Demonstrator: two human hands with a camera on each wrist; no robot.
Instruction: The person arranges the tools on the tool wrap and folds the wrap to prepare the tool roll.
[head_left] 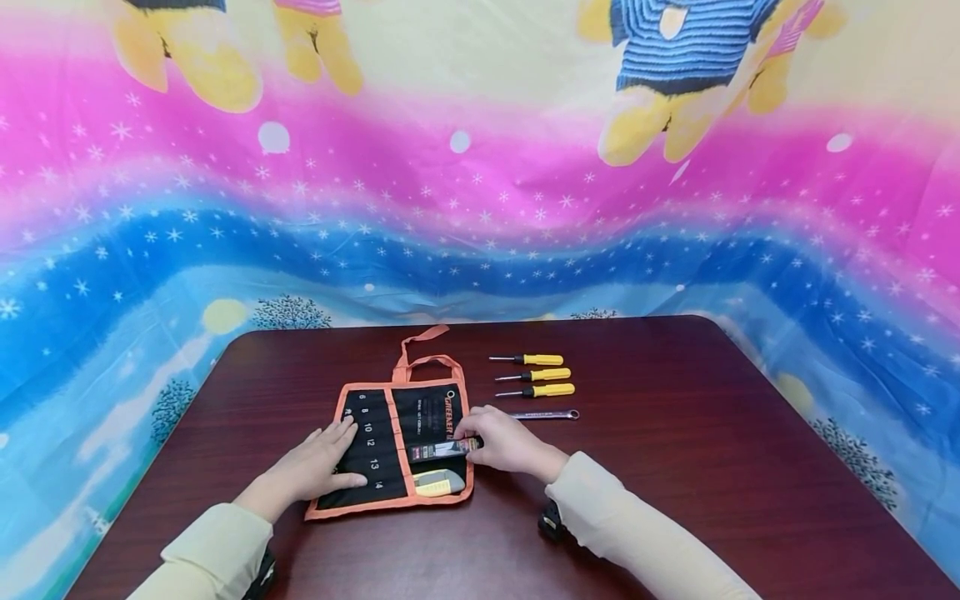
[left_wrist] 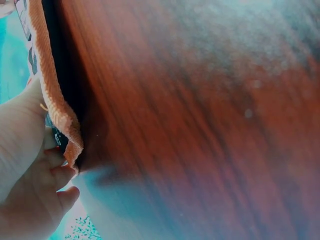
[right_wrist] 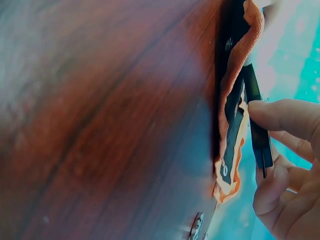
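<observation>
A black tool pouch [head_left: 381, 492] with orange trim and printed size numbers lies unfolded on the table. My left hand [head_left: 315, 462] rests on its left part with fingers spread; in the left wrist view that hand [left_wrist: 30, 165] lies at the orange edge. A flat black blade case [head_left: 435, 451] with a printed label lies over the pouch's right half, one end at the pocket trim. My right hand [head_left: 510, 442] pinches its other end between thumb and fingers, as the right wrist view shows on the case [right_wrist: 257, 125]. A yellow utility knife [head_left: 437, 483] sits in the pouch beside it.
Three yellow-handled screwdrivers [head_left: 551, 375] lie in a row behind my right hand. A metal wrench [head_left: 558, 414] is nearer to it, partly hidden by the hand. Orange straps [head_left: 408, 354] trail from the pouch's far edge. A patterned curtain [head_left: 480, 208] hangs behind the table.
</observation>
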